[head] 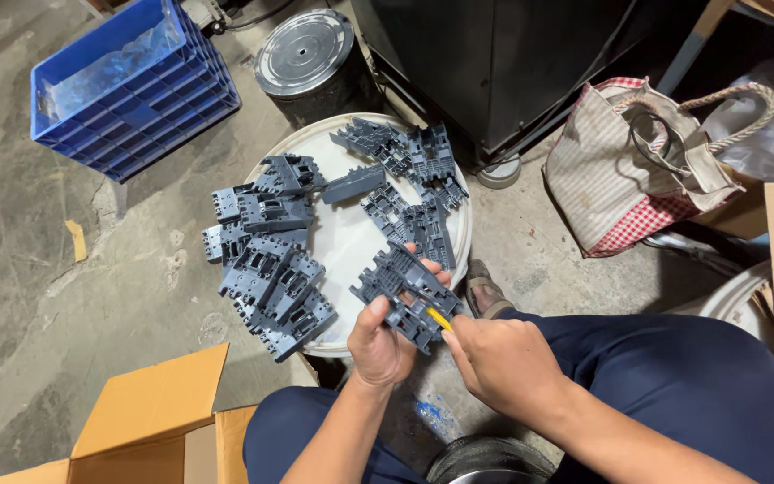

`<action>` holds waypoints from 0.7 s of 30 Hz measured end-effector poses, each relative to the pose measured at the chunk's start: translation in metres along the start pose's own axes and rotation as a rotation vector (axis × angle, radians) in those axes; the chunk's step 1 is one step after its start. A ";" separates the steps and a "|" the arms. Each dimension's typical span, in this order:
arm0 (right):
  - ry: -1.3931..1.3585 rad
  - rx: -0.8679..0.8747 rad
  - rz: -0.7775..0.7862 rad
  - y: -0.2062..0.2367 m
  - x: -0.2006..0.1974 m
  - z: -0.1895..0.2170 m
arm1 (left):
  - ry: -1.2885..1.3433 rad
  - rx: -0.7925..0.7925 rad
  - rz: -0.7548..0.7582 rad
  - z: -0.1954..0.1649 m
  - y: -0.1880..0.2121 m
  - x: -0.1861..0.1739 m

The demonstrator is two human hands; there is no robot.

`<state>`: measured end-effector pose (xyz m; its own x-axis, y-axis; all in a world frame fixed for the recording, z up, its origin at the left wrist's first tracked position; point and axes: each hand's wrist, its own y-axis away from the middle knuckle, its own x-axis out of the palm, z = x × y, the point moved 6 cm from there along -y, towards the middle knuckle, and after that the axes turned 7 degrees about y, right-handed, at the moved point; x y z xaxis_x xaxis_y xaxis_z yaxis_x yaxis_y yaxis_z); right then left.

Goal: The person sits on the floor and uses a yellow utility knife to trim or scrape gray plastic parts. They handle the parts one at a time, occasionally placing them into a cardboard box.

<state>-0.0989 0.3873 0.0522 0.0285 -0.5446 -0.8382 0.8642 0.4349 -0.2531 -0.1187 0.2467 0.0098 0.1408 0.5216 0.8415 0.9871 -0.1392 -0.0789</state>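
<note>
The left hand is clamped on a dark grey moulded plastic part, thumb on top and fingertips curling over its far edge, holding it up just off the white round lid. The part's long axis runs from about ten o'clock to four o'clock, and its four o'clock end points straight at the right hand. That hand is closed around a small yellow-tipped tool, whose tip touches the part's near edge; the tool itself points toward ten o'clock, along the part. So the right hand sits at four o'clock from the grip, touching close. Beyond, at eleven and twelve o'clock, more grey parts lie heaped on the lid, with a blue crate farther off and a cardboard box at eight o'clock.
</note>
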 end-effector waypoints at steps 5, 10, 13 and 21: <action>0.086 0.000 0.026 0.001 0.003 0.000 | -0.017 0.010 0.009 0.003 0.001 0.004; 0.176 -0.054 0.129 0.006 0.013 0.002 | -0.020 0.021 -0.056 0.004 0.003 0.001; 0.127 -0.132 0.138 0.008 0.014 0.005 | -0.003 0.005 -0.040 0.004 0.004 0.002; -0.005 -0.195 0.086 0.003 -0.013 -0.001 | 0.067 0.024 -0.008 -0.001 -0.002 0.001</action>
<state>-0.0971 0.3967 0.0618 0.1007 -0.5030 -0.8584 0.7448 0.6101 -0.2701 -0.1204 0.2470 0.0116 0.1280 0.4648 0.8761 0.9899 -0.1144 -0.0839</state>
